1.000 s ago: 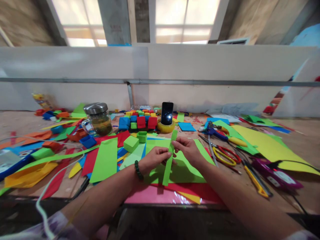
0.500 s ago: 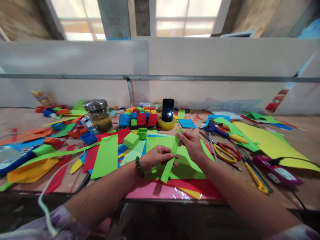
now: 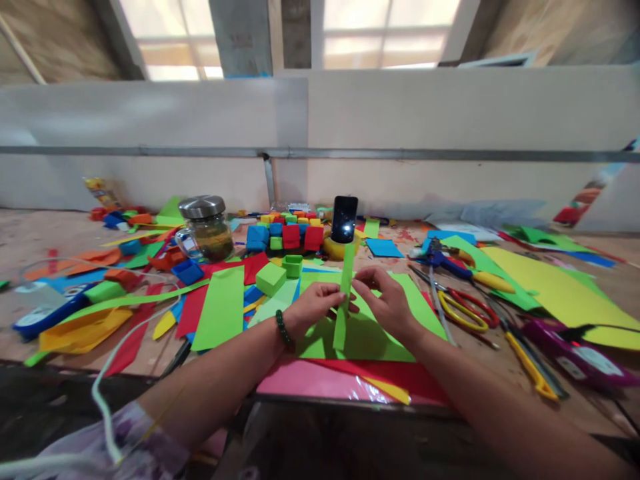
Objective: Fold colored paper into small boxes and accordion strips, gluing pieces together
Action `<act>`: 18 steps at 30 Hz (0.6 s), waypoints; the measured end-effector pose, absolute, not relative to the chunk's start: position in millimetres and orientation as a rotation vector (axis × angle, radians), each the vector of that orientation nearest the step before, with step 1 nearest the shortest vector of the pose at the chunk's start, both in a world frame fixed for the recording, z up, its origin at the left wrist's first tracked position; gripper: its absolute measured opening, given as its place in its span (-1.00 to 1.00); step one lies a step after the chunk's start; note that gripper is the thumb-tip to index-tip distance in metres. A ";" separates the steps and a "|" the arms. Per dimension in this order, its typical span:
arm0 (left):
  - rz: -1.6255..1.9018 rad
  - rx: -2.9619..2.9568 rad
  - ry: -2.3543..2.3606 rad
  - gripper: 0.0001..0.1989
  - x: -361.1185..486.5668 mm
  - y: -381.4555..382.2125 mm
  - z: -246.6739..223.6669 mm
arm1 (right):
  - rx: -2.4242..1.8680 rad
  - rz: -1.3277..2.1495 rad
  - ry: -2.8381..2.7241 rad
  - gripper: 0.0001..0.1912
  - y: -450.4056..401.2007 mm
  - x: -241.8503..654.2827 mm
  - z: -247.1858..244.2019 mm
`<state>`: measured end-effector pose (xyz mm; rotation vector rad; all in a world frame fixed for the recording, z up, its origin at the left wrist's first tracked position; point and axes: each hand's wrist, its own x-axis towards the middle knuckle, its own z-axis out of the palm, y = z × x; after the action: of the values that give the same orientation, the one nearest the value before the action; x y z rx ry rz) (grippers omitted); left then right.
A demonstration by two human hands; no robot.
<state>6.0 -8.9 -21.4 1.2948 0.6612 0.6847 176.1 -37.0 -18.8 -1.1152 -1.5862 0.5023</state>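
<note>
My left hand (image 3: 320,305) pinches a narrow bright green paper strip (image 3: 341,330) near its middle, holding it almost upright. Just right of the strip is my right hand (image 3: 385,297), its fingers curved with a gap between thumb and forefinger; whether a fingertip touches the strip's edge is hard to tell. Beneath both hands lie green sheets (image 3: 400,340), over red and pink sheets (image 3: 300,380) at the table's front edge. Left of them sit a closed green paper box (image 3: 271,280) and a small open green box (image 3: 292,266).
Behind my hands, a phone (image 3: 345,219) leans upright on a yellow tape roll (image 3: 333,248), with several coloured cubes (image 3: 291,236) beside it. A lidded glass mug (image 3: 213,238) stands left. Scissors (image 3: 463,312), pliers (image 3: 470,273), a yellow cutter (image 3: 533,367) and a purple device (image 3: 575,353) lie right.
The strip has swung from slanted to nearly upright. My right hand has come off its upper end and moved slightly down and right. The view has shifted a little left.
</note>
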 end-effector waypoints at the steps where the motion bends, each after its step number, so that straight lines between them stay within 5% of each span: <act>1: 0.631 1.333 0.643 -0.67 7.1 -11.9 -21.6 | -1.133 0.590 -1.504 -0.79 -34.5 177.7 -19.0; 8: 0.557 1.133 0.523 -0.52 5.4 -15.9 -21.1 | -0.988 1.018 -1.232 -0.63 -31.5 179.2 -14.1; 18: 0.598 1.254 0.613 -0.57 4.4 -8.9 -21.5 | -0.986 0.982 -1.113 -0.55 -31.1 183.8 -7.6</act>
<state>4.4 -8.9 -21.5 1.2542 0.6134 0.5976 183.8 -31.1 -7.6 -0.9863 -1.1126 0.9819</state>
